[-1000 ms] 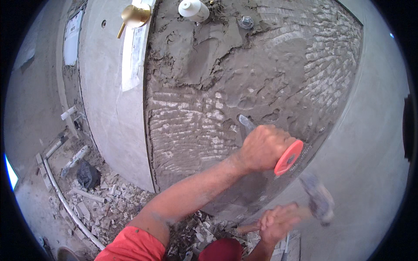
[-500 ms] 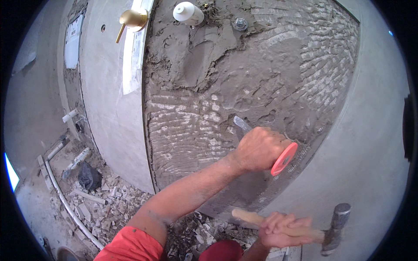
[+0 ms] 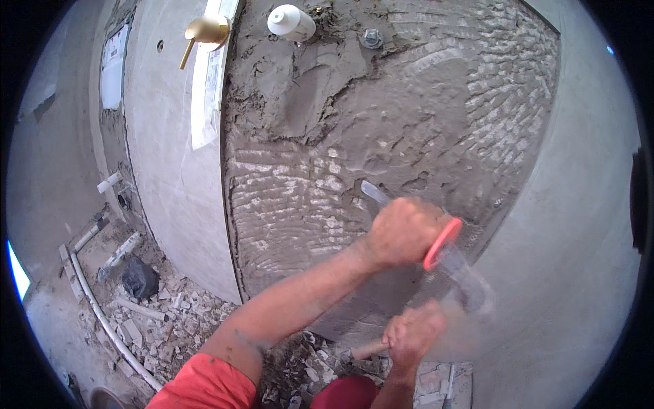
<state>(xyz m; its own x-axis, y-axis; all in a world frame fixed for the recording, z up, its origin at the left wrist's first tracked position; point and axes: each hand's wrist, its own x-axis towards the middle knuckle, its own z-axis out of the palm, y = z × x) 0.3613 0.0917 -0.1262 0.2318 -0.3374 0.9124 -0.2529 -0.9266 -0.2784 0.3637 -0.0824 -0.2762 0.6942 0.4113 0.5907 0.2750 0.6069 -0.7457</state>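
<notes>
My left hand (image 3: 407,233) is closed around a chisel (image 3: 373,192), whose flat metal end points up and left against the mortar-covered wall (image 3: 409,146). Beyond my fist, the chisel's round orange hand guard (image 3: 443,244) sticks out on the right. Lower down, my right hand (image 3: 415,330) grips a hammer by its wooden handle (image 3: 370,349). The hammer's head (image 3: 475,293) is smeared by motion, close below the guard; whether it touches the chisel I cannot tell.
Broken tile rubble (image 3: 180,310) covers the floor, with a white pipe (image 3: 102,317) along the left. A gold-coloured tap handle (image 3: 206,31), a white capped fitting (image 3: 291,22) and a metal fitting (image 3: 372,39) project from the wall. Large grey panels (image 3: 174,136) flank the mortar.
My right hand has swung the hammer, its head rising up and left from the lower right toward the chisel's guard. My left hand and the chisel stay nearly in place.
</notes>
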